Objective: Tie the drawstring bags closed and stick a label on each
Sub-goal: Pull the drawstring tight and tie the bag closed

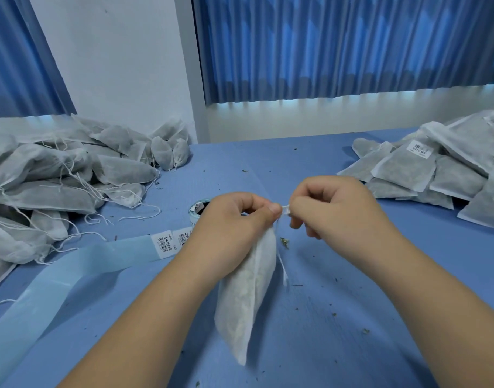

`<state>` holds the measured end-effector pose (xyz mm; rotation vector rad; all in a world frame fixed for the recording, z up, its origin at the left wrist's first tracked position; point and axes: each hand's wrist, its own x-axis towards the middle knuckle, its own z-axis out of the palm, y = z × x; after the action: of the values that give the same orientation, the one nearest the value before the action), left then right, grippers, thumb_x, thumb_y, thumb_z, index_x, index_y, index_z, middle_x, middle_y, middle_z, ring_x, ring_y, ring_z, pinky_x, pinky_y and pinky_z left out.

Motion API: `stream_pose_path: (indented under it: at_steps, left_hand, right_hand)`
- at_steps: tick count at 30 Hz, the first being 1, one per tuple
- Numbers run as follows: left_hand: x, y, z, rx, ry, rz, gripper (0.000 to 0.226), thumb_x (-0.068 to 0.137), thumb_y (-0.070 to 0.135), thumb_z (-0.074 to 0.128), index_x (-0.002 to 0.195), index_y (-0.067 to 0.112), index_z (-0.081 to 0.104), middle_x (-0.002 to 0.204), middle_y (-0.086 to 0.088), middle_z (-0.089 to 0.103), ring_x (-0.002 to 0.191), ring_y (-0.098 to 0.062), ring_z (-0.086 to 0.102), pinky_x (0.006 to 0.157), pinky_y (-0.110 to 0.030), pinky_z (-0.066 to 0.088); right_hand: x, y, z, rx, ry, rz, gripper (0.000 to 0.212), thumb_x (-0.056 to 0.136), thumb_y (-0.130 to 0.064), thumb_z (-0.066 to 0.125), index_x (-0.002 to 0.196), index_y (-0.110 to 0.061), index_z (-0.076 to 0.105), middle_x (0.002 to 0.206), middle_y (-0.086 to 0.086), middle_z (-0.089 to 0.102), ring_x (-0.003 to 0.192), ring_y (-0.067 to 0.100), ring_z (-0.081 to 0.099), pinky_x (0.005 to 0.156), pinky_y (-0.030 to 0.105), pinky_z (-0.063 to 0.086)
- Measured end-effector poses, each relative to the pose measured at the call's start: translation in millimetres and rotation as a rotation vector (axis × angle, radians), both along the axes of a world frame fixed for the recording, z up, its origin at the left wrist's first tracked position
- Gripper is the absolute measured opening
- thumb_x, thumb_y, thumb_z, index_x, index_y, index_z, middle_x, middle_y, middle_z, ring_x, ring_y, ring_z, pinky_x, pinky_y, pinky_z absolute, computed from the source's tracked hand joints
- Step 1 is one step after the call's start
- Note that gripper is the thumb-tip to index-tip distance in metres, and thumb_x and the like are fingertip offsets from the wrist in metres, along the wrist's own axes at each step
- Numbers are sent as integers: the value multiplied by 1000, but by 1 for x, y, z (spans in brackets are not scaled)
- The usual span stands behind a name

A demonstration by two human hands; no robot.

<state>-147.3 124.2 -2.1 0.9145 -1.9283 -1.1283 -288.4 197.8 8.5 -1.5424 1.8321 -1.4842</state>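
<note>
- Mid-knot here: the left hand [234,219] pinches the neck of a white drawstring bag [246,298], thumb and forefinger together on the gathered top. The bag hangs from that grip over the blue counter [380,303]. Whether its lower corner touches the surface, I cannot tell.
- The right hand [332,208] is right beside it, fingers curled, its grip clamped on the drawstring [284,210] where the two hands meet. One loose end of the cord dangles down beside the bag.
- My read: this bag's mouth is drawn in and the tie is being worked, not finished. No label shows on the face turned our way.
- Over on the left is a big heap of bags [58,175], with cords trailing loose across the counter. Those look like the ones waiting their turn, and there are plenty.
- On the right is a stack of flatter bags [442,175], and one near the top carries a barcode label [421,148]. I take that as the finished side, though I can't say whether every bag there is labelled.
- Label supply is at hand: a pale blue backing strip [72,273] runs across the counter from a roll [197,210] partly hidden behind the left hand. Printed labels [164,243] sit on it just beside the left wrist.
- So, as a judgement: well under way, a fair share done, a large share left. This bag needs its knot finished, then a label.
- Bits of dried leaf [284,242] lie scattered on the counter under the hands.
</note>
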Motion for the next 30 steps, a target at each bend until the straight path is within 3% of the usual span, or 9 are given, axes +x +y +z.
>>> stream_pose_path:
  at_steps: [3, 8, 14, 17, 22, 27, 30]
  left_hand:
    - [1, -1, 1, 36, 5, 5, 21, 90, 32, 68, 70, 26, 71, 61, 19, 59, 48, 2, 47, 46, -8, 35]
    - [4, -2, 2, 152, 34, -55, 24, 89, 30, 68, 66, 29, 73, 67, 9, 60, 53, -5, 48, 51, -15, 39]
    - [5, 1, 4, 230, 110, -155, 24, 90, 25, 67, 66, 25, 73, 60, 10, 58, 46, -3, 49, 45, -12, 39]
    - [3, 0, 4, 175, 129, -94, 25, 90, 26, 67, 65, 25, 70, 56, 14, 54, 45, -1, 46, 45, -12, 36]
    - [-1, -6, 0, -59, 71, 88, 23, 91, 24, 66, 68, 25, 65, 47, 23, 51, 45, 5, 45, 45, -6, 32]
    - [-2, -4, -4, -45, 19, -4, 21, 92, 27, 65, 71, 25, 67, 48, 24, 52, 42, 6, 44, 42, -5, 30]
    - [-3, -4, -4, -61, 19, 34, 21, 92, 28, 65, 71, 24, 67, 48, 22, 51, 43, 4, 42, 43, -7, 31]
  right_hand:
    - [-6, 0, 4, -11, -223, 30, 16, 72, -15, 63, 56, -16, 62, 49, -2, 50, 47, 14, 40, 47, 25, 35]
    - [-9, 0, 5, -76, -496, 167, 6, 67, -11, 66, 70, -6, 63, 53, 1, 35, 48, 14, 30, 45, 23, 30]
    - [1, -1, 5, -154, -834, 364, 6, 68, -7, 67, 66, -8, 62, 51, -3, 30, 43, 11, 25, 39, 20, 27]
    - [3, 1, 6, -79, -967, 465, 9, 67, -10, 64, 59, -12, 59, 51, -5, 23, 42, 9, 20, 40, 20, 21]
    - [-3, 3, 9, 214, -1014, 463, 6, 64, -15, 51, 58, -13, 50, 53, -5, 14, 44, 11, 13, 41, 22, 14]
    - [1, 2, 7, 17, -1045, 418, 10, 70, -14, 62, 59, -14, 60, 49, -7, 15, 39, 7, 15, 37, 19, 16]
    - [3, 3, 7, 20, -1062, 483, 5, 68, -15, 63, 65, -14, 59, 49, -8, 16, 38, 6, 17, 36, 18, 16]
